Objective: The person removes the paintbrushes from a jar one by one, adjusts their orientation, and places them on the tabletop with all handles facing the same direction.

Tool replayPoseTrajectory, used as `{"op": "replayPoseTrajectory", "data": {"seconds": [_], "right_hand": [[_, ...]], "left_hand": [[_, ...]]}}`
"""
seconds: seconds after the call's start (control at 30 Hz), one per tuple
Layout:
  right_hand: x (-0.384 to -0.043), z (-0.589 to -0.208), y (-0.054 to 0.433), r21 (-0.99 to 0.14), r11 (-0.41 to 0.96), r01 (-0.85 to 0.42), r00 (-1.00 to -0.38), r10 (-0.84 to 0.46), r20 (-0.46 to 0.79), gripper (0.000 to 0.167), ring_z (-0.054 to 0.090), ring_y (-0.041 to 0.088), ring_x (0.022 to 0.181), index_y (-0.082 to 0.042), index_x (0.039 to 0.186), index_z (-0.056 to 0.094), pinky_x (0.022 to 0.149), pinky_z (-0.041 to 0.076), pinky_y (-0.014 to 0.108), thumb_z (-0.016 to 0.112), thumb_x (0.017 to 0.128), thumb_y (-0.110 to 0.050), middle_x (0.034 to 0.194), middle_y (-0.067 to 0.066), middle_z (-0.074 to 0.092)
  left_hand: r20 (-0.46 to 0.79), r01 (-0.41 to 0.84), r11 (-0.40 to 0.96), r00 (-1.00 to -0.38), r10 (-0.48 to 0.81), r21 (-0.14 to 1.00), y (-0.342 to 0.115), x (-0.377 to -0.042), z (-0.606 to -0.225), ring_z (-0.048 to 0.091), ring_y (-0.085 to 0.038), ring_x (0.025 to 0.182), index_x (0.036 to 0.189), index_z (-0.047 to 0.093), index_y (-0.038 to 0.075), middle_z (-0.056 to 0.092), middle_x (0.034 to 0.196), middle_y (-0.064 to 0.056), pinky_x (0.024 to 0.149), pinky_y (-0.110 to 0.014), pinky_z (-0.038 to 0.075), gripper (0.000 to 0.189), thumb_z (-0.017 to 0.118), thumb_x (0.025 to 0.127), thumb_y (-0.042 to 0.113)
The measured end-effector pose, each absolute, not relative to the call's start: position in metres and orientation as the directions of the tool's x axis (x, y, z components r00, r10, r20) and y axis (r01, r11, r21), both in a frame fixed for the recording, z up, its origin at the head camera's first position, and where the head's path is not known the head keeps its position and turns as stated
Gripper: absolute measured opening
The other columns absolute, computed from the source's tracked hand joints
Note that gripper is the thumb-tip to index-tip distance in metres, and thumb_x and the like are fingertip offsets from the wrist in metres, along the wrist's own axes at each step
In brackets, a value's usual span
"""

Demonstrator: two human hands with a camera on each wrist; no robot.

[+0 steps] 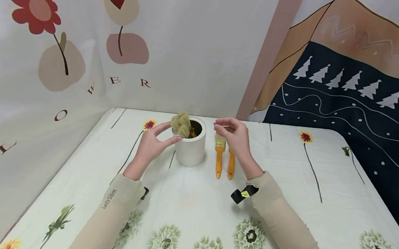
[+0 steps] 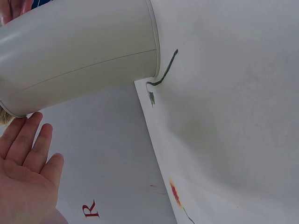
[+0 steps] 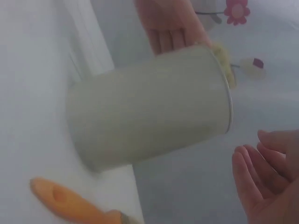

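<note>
A white cylindrical holder (image 1: 190,153) stands upright near the back of the table. Pale, fluffy bristles (image 1: 181,125) stick up over its left rim, and orange shows inside its mouth. Beside that rim is my left hand (image 1: 151,144), its fingers extended and apart, with the thumb at the front of the rim; in the left wrist view the fingertips (image 2: 35,116) are right at the rim. My right hand (image 1: 235,136) hovers right of the holder with loosely bent fingers and nothing in them. Below it lie two orange-handled paintbrushes (image 1: 219,156), the right one partly hidden by the hand.
The table wears a white cloth (image 1: 183,200) printed with flowers. A fabric backdrop (image 1: 197,62) rises just behind the table's far edge. Black wrist-worn devices (image 1: 243,195) sit at the sleeves.
</note>
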State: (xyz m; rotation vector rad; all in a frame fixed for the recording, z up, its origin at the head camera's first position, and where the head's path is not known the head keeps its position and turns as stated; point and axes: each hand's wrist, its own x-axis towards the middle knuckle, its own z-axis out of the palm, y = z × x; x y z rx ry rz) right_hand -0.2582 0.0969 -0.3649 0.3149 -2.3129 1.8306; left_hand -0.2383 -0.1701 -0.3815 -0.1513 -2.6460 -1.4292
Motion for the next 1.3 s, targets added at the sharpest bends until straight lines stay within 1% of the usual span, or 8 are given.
{"op": "replayPoseTrajectory", "data": {"seconds": [0.1, 0.2, 0.43, 0.67, 0.8, 0.97, 1.1, 1.3], "right_hand": [[-0.255, -0.36, 0.088, -0.916, 0.234, -0.326, -0.945, -0.075, 0.317, 0.022, 0.072, 0.026, 0.095, -0.004, 0.112, 0.07, 0.084, 0.058, 0.019, 0.071, 0.093, -0.015, 0.112, 0.014, 0.072], [-0.253, -0.357, 0.079, -0.899, 0.233, -0.371, -0.929, -0.108, 0.355, 0.02, 0.072, 0.024, 0.096, -0.005, 0.111, 0.071, 0.085, 0.058, 0.022, 0.071, 0.093, -0.015, 0.112, 0.013, 0.072], [-0.249, -0.354, 0.059, -0.887, 0.21, -0.411, -0.905, -0.211, 0.369, 0.021, 0.071, 0.023, 0.103, -0.006, 0.113, 0.07, 0.09, 0.06, 0.031, 0.071, 0.093, -0.013, 0.112, 0.012, 0.073], [-0.25, -0.351, 0.044, -0.851, 0.247, -0.464, -0.864, -0.338, 0.373, 0.027, 0.071, 0.023, 0.105, -0.004, 0.117, 0.069, 0.09, 0.059, 0.026, 0.072, 0.09, -0.008, 0.116, 0.012, 0.072], [-0.25, -0.35, 0.038, -0.817, 0.32, -0.48, -0.852, -0.39, 0.348, 0.03, 0.072, 0.021, 0.101, -0.005, 0.119, 0.068, 0.087, 0.059, 0.024, 0.073, 0.09, -0.009, 0.116, 0.011, 0.072], [-0.249, -0.351, 0.035, -0.772, 0.403, -0.492, -0.855, -0.391, 0.341, 0.025, 0.071, 0.017, 0.093, -0.007, 0.113, 0.07, 0.083, 0.059, 0.022, 0.074, 0.089, -0.01, 0.109, 0.007, 0.073], [-0.249, -0.35, 0.035, -0.739, 0.439, -0.511, -0.85, -0.387, 0.358, 0.017, 0.069, 0.016, 0.088, -0.007, 0.105, 0.071, 0.079, 0.059, 0.023, 0.074, 0.089, -0.01, 0.102, 0.007, 0.071], [-0.249, -0.349, 0.036, -0.723, 0.44, -0.533, -0.842, -0.361, 0.401, 0.011, 0.068, 0.017, 0.085, -0.006, 0.098, 0.071, 0.076, 0.059, 0.022, 0.075, 0.089, -0.011, 0.099, 0.008, 0.069]], "left_hand": [[0.161, 0.149, 0.547, -0.987, 0.025, 0.824, -0.17, -0.239, -0.382, 0.041, -0.028, 0.146, 0.143, 0.054, 0.011, 0.054, 0.149, -0.011, 0.119, -0.054, 0.034, 0.073, 0.08, 0.083, 0.044], [0.158, 0.145, 0.547, -0.987, 0.025, 0.824, -0.171, -0.239, -0.382, 0.041, -0.028, 0.146, 0.144, 0.054, 0.012, 0.053, 0.149, -0.011, 0.119, -0.054, 0.034, 0.073, 0.08, 0.083, 0.045], [0.153, 0.145, 0.547, -0.988, 0.031, 0.824, -0.171, -0.239, -0.383, 0.041, -0.028, 0.146, 0.144, 0.054, 0.013, 0.053, 0.149, -0.011, 0.118, -0.056, 0.035, 0.074, 0.079, 0.083, 0.047], [0.171, 0.163, 0.54, -0.985, 0.035, 0.826, -0.172, -0.238, -0.383, 0.042, -0.028, 0.145, 0.143, 0.056, 0.013, 0.054, 0.149, -0.011, 0.115, -0.056, 0.037, 0.072, 0.079, 0.083, 0.046], [0.172, 0.166, 0.539, -0.984, 0.04, 0.826, -0.172, -0.238, -0.384, 0.042, -0.028, 0.145, 0.143, 0.055, 0.014, 0.053, 0.149, -0.011, 0.115, -0.057, 0.038, 0.071, 0.078, 0.084, 0.046], [0.175, 0.17, 0.539, -0.984, 0.042, 0.825, -0.172, -0.238, -0.384, 0.043, -0.028, 0.144, 0.143, 0.055, 0.013, 0.053, 0.149, -0.011, 0.114, -0.057, 0.039, 0.072, 0.078, 0.084, 0.046], [0.183, 0.177, 0.544, -0.982, 0.043, 0.82, -0.172, -0.239, -0.383, 0.044, -0.029, 0.143, 0.143, 0.055, 0.012, 0.053, 0.149, -0.012, 0.114, -0.056, 0.04, 0.071, 0.078, 0.084, 0.045], [0.195, 0.188, 0.542, -0.98, 0.045, 0.819, -0.171, -0.238, -0.382, 0.045, -0.028, 0.143, 0.143, 0.055, 0.012, 0.054, 0.148, -0.013, 0.114, -0.055, 0.04, 0.071, 0.079, 0.084, 0.044]]}}
